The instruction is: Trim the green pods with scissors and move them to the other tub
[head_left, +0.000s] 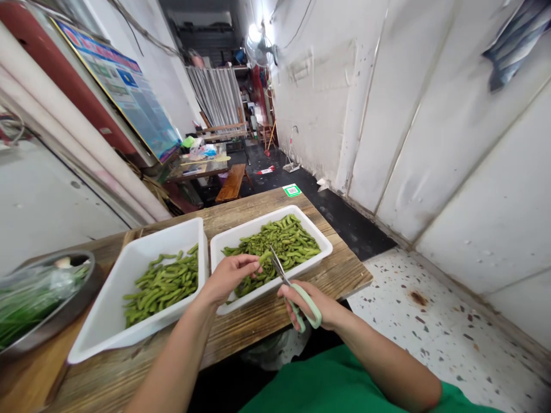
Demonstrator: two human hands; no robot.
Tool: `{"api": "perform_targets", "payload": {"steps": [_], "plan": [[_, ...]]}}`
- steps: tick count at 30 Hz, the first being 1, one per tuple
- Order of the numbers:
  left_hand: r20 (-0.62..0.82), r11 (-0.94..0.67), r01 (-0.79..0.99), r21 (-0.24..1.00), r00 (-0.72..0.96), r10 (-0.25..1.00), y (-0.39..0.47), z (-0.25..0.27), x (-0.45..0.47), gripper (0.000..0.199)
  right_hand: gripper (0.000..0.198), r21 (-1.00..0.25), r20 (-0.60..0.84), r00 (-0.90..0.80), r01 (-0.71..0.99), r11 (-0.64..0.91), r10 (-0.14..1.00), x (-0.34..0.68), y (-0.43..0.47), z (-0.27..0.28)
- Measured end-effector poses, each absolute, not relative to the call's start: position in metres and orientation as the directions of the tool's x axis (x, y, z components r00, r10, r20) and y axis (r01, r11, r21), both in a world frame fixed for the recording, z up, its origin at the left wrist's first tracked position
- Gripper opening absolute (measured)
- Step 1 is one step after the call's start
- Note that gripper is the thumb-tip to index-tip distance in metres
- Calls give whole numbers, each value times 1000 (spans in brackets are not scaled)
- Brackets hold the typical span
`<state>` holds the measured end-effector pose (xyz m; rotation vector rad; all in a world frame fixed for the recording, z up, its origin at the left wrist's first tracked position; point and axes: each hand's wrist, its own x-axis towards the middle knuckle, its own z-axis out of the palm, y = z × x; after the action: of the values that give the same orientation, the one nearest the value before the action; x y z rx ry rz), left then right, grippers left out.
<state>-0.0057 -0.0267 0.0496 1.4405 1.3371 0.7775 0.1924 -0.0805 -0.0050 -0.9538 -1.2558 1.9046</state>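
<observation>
Between the thumb and fingers of my left hand (232, 276) is a green soybean pod (265, 256), held over the right-hand white tray (326, 248). My right hand (310, 301) grips a pair of scissors (309, 303) by its pale green handles. The slightly parted blades point up and left, with their tips right by the pod. Many green pods (297, 232) and small trimmed bits fill the right tray. To the left, another white tray (103, 307) contains a pile of pods (166, 284) near its right side.
Both trays stand on a wooden table (241, 337). At far left, a metal bowl (88, 287) holds leafy greens in plastic. A green QR-code card (292, 190) lies at the table's far edge. Beyond are a wooden bench (232, 182), a cluttered low table (202, 167) and a mop (291, 166).
</observation>
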Motion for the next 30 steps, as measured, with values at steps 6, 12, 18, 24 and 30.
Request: {"api": "perform_targets", "payload": {"steps": [6, 12, 18, 24, 30], "plan": [[-159, 78, 324, 943, 231, 960, -27, 47, -1, 27, 50, -940, -200, -505, -142, -309, 840, 190, -82, -4], [-184, 119, 286, 951, 213, 960, -30, 47, 4, 23, 49, -921, -197, -496, -202, -333, 845, 187, -82, -9], [-181, 98, 316, 944, 246, 952, -35, 47, 7, 24, 50, -930, -196, -481, -185, -318, 855, 187, -81, -6], [-154, 63, 352, 934, 236, 959, -36, 48, 7, 23, 49, -959, -194, -456, -97, -266, 868, 191, -80, -4], [-212, 157, 244, 957, 219, 952, -34, 42, 4, 21, 51, -961, -233, -438, -35, -276, 868, 192, -79, -3]]}}
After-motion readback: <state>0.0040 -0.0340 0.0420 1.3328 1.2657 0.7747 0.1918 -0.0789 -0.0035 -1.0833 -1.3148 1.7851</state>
